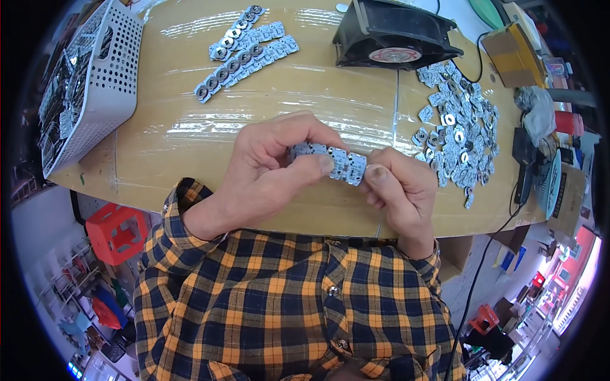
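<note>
Between my two hands, above the near part of the table, is a short strip of small circuit boards. My left hand is closed round most of the strip, its thumb pressed on the top face. Thumb and fingers of my right hand pinch the end board, which sits at a slight angle to its neighbour. Whether that board is still joined to the strip I cannot tell. On the table's right lies a heap of loose single boards. Several board strips with round metal parts lie at the far left.
A white perforated basket full of board strips stands at the left. A black fan stands at the back, beside the heap. Cables, a cardboard box and a plastic bag crowd the right edge. A red stool is below left.
</note>
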A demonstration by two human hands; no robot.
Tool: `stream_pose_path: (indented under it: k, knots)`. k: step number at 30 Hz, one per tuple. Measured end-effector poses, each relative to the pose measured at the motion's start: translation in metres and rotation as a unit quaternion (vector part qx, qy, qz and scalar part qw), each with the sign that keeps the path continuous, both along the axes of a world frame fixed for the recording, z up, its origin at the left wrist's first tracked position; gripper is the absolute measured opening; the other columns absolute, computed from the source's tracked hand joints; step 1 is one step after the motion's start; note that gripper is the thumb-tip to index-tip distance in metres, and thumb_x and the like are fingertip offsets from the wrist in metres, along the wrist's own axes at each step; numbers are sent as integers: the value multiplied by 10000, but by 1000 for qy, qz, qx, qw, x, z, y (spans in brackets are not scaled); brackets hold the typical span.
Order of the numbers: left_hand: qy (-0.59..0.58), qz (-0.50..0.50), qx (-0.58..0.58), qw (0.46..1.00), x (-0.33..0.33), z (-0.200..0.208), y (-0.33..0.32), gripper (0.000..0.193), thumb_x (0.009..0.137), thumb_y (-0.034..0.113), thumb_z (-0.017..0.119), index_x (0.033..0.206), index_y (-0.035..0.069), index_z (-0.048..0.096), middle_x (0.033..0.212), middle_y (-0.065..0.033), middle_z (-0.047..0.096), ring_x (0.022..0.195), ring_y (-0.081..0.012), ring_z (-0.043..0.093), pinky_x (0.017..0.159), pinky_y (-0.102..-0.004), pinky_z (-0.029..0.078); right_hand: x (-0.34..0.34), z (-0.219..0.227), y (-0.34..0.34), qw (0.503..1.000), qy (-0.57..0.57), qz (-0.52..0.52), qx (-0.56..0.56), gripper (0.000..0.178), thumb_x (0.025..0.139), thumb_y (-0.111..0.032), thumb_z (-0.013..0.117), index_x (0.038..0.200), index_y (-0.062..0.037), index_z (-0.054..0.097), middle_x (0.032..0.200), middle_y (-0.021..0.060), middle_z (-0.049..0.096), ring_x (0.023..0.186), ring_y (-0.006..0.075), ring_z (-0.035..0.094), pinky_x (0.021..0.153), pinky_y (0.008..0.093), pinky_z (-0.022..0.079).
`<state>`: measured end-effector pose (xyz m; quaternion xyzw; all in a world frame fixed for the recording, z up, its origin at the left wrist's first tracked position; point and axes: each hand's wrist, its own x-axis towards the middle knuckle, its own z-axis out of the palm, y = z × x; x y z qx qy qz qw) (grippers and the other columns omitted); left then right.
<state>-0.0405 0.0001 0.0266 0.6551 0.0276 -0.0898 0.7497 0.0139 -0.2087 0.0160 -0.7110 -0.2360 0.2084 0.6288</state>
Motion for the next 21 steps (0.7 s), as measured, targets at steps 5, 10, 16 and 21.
stream_pose_path:
  k: [5,10,16,21]
  knots:
    - [-5,-5,45,999,5,3,-2,117,853,33,603,960,9,643,778,0,547,702,-42,515,606,-200,386,1,-1,1,1000,-10,10,-22,292,984,-189,522,777,7,586,643,12,566,497,40,494,456,182,366]
    - [-50,-51,62,996,14,-4,-5,150,933,128,615,996,-8,621,787,-13,589,579,-29,499,493,-174,379,1,-6,4,993,-101,-16,-51,247,983,-168,535,810,1,585,616,-14,547,497,39,497,460,183,376]
    - [61,-61,-123,989,29,-9,-13,162,949,140,605,1024,-3,607,762,-29,602,586,-66,534,505,-191,414,-2,1,4,996,6,-72,-43,250,989,-212,536,842,-12,568,580,-12,511,440,39,427,413,195,335]
    - [112,-56,-238,963,35,-20,-22,187,960,141,581,1068,-12,589,858,-55,616,678,-86,580,568,-215,461,8,-2,3,925,312,-88,200,315,1025,-266,441,811,-39,479,535,-1,416,387,64,351,352,203,308]
